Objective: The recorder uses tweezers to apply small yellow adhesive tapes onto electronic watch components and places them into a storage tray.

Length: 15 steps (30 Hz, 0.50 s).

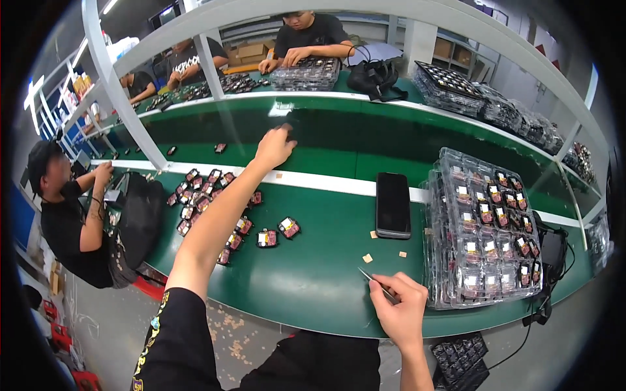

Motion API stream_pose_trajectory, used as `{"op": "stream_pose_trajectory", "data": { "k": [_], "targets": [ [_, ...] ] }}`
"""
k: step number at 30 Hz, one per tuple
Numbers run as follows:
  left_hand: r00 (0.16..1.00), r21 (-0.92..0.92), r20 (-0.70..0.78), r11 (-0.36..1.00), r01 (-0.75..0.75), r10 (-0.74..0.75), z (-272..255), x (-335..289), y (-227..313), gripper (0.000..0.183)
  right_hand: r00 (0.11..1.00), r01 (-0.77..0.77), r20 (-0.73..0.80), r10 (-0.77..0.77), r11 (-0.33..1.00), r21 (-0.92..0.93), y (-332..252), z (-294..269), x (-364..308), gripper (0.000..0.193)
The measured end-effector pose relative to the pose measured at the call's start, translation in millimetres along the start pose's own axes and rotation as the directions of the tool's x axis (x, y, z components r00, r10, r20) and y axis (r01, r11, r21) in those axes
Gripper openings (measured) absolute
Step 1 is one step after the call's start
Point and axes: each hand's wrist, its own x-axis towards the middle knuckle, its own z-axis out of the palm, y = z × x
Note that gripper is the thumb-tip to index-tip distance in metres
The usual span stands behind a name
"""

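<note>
My left hand [275,150] reaches across the bench's white rail, over the green conveyor belt. Its fingers look curled at a dark, blurred shape by the fingertips, too unclear to name. Low on the right, my right hand [401,306] grips metal tweezers [366,274], their tips pointing up and left. Just beyond the tips lies a small tan square piece [368,258], with another tan piece [402,254] to its right. Two small black modules with white and pink labels, one of them a module [267,238], lie right of a pile of similar modules [195,195], partly behind my left forearm.
A black phone [393,205] lies beside stacked clear trays [482,241] holding modules. Black cables [554,254] hang at the bench's right end. A white frame [124,98] rises over the belt [326,140]. Co-workers sit at the left and across, one at a tray stack [305,75].
</note>
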Motion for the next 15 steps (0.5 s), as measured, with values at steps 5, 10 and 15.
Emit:
{"op": "stream_pose_trajectory", "data": {
  "k": [5,10,15],
  "targets": [
    [0.974,0.001,-0.011,0.974,-0.227,0.227,-5,-10,48,0.033,1.000,0.024,-0.020,-0.024,0.999,-0.036,3,-2,0,0.014],
    [0.941,-0.450,0.199,0.878,-0.161,0.274,-51,-79,137,0.032,0.996,0.065,-0.068,-0.065,0.998,-0.002,6,-2,0,0.012],
    [0.762,-0.687,0.472,0.727,0.001,0.444,-67,-162,173,0.036,0.996,0.001,-0.088,-0.003,1.000,-0.020,10,-1,5,0.011]
  ]
}}
